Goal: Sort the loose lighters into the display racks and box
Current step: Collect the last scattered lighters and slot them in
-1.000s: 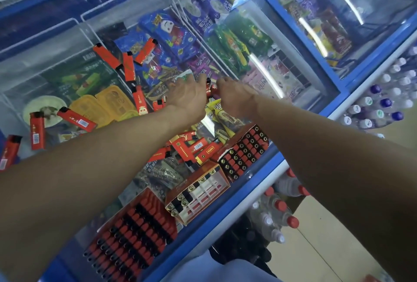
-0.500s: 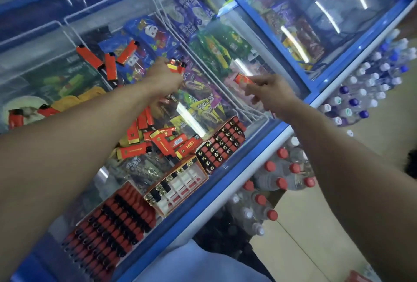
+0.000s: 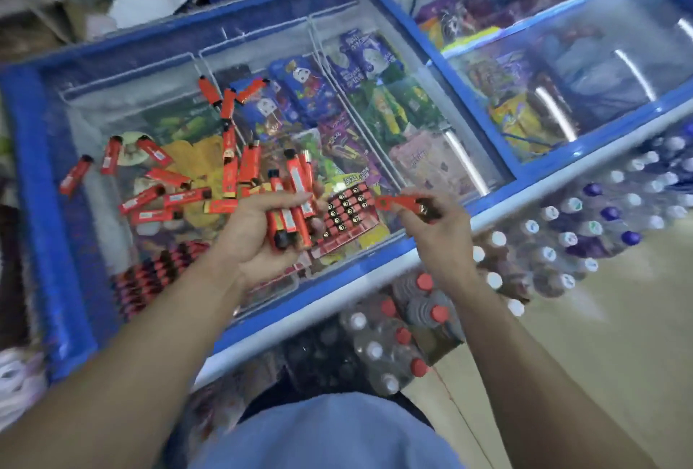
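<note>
Both hands hold red lighters above a glass-topped freezer.

The left hand [image 3: 262, 232], palm up with fingers curled, grips a bundle [image 3: 290, 213] of about four or five lighters; blur prevents an exact count. The right hand [image 3: 437, 228] pinches one lighter [image 3: 399, 202] between thumb and fingertips, lying roughly level, just right of the bundle. Roughly fifteen loose lighters [image 3: 176, 198] lie scattered on the freezer lid [image 3: 123, 108]. Two racks show: one [image 3: 347, 211] between the hands, filled with black-capped lighters, and another [image 3: 153, 277] left of the left forearm, blurred. Both forearms reach forward, elbows near the body.
</note>
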